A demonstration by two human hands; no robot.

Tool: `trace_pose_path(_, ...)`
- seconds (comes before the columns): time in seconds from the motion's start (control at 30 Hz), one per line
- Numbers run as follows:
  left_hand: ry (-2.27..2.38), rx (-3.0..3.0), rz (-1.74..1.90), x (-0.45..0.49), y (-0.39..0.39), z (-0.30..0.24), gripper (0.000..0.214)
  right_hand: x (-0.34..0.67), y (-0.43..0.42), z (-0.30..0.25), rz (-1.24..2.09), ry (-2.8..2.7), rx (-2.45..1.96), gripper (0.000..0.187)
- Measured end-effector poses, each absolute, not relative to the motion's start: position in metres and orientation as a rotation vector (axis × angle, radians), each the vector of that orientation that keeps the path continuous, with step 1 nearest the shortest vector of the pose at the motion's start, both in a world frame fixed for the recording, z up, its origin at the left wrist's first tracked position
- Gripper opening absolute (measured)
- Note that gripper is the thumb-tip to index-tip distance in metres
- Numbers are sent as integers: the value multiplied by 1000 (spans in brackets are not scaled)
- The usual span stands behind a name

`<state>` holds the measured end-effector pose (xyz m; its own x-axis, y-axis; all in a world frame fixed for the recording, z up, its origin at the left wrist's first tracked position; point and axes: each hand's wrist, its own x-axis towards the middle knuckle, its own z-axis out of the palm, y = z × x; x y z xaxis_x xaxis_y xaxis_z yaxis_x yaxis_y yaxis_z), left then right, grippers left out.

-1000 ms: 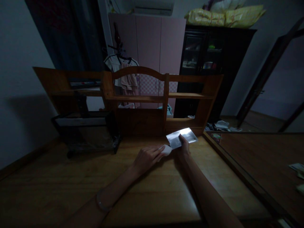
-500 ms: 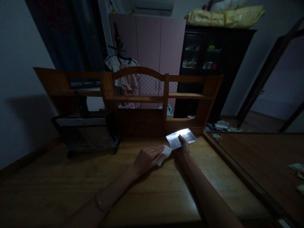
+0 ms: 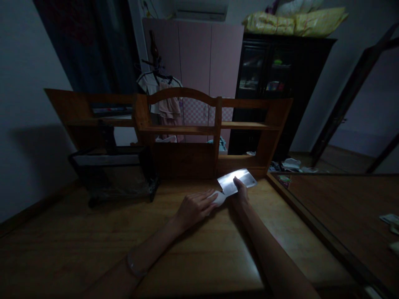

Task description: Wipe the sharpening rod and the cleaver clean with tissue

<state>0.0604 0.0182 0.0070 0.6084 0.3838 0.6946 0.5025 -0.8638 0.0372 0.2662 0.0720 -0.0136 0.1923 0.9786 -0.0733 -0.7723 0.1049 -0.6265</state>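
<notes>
A shiny, broad rectangular cleaver (image 3: 229, 182) is held above the wooden desktop, with a small hole near its right corner. My right hand (image 3: 240, 194) is closed on its blade, the thumb lying across the flat face. My left hand (image 3: 198, 206) is closed on a white tissue (image 3: 220, 199), which lies against the cleaver's lower left end. Whatever handle is at that end is hidden by the tissue and fingers.
A wooden desk (image 3: 140, 245) carries a shelf unit (image 3: 183, 130) along its back. On the left stands a black-framed case (image 3: 115, 174). To the right is a lower brown surface (image 3: 339, 207). Behind are pink wardrobes (image 3: 195, 58) and a dark cabinet (image 3: 305, 70).
The tissue in my left hand has shifted slightly, its hanging lower edge now drawn up under my fingers. My right hand and the cleaver have barely moved.
</notes>
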Motion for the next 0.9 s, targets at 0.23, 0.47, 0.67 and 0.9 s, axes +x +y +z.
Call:
trace_pose_path(0.23, -779, -2712, -1099, 61, 17, 6, 39, 270, 80, -20, 1458, -353, -658, 21)
trace_pose_path(0.47, -751, -2733, -1144, 61, 21, 4, 35, 269, 83, -19, 1394, -349, -651, 13)
trace_pose_path(0.67, -792, -2737, -1186, 61, 19, 5, 35, 269, 80, -19, 1430, -337, -656, 17)
trace_pose_path(0.9, -848, -2760, -1176, 60, 18, 2, 35, 265, 80, -20, 1446, -359, -628, 18)
